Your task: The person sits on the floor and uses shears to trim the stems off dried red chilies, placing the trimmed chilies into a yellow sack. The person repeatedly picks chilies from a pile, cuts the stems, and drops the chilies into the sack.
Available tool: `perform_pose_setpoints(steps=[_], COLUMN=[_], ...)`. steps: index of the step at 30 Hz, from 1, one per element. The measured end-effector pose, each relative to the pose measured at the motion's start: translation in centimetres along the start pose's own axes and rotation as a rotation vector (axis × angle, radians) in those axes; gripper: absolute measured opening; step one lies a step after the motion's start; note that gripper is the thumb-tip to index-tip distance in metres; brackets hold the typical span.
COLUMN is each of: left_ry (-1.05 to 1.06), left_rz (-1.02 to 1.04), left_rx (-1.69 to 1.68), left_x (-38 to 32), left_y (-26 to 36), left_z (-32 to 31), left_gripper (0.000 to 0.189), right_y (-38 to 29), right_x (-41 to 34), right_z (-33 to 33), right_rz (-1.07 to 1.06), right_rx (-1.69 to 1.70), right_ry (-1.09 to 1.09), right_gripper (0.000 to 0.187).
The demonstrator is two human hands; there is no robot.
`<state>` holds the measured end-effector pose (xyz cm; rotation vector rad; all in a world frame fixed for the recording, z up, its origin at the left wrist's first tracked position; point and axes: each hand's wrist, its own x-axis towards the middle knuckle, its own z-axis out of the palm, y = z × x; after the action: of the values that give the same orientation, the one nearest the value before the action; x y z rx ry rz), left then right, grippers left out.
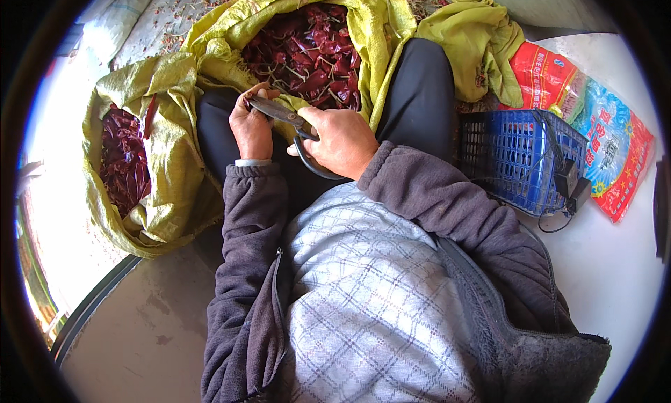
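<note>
My right hand (pixel 341 138) grips the dark handles of a pair of metal scissors (pixel 278 111), their blades pointing to the upper left. The blade tips lie at the fingers of my left hand (pixel 252 125), which pinch a small dark red dried chilli pepper (pixel 248 98), mostly hidden by fingers and blades. Just beyond my hands, between my knees, an open yellow woven sack (pixel 380 52) holds many dried red chillies (pixel 309 62) with pale stems. A second yellow woven sack (pixel 173 167), on the left, also holds dried red chillies (pixel 123 159).
A blue plastic basket (pixel 524 151) stands at the right, with black adapters and a cable (pixel 569 180) on its rim. Printed plastic bags (pixel 603 130) lie behind it. A yellow-green cloth or sack (pixel 466 47) is at the upper right. Stem scraps (pixel 178 15) litter the floor beyond.
</note>
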<state>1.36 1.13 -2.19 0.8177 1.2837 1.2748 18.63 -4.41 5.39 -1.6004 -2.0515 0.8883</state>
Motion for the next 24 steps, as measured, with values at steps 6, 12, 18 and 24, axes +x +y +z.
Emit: perform_pose_setpoints(steps=[6, 12, 18, 24], left_ry=[-0.024, -0.057, -0.047, 0.021], left_rz=[-0.080, -0.091, -0.040, -0.013], left_rx=[-0.254, -0.196, -0.133, -0.161], left_x=[-0.5, -0.5, -0.1, 0.0], left_y=[0.6, 0.7, 0.2, 0.3], left_z=[0.0, -0.4, -0.5, -0.2], left_gripper=[0.020, 0.018, 0.018, 0.018], right_y=[0.2, 0.1, -0.2, -0.3], right_x=[-0.1, -0.3, 0.3, 0.6], right_z=[0.4, 0.6, 1.2, 1.7], right_rz=[-0.114, -0.060, 0.037, -0.018], right_rx=[-0.195, -0.032, 0.139, 0.144], right_ry=[0.133, 0.102, 0.067, 0.151], right_gripper=[0.043, 0.042, 0.040, 0.042])
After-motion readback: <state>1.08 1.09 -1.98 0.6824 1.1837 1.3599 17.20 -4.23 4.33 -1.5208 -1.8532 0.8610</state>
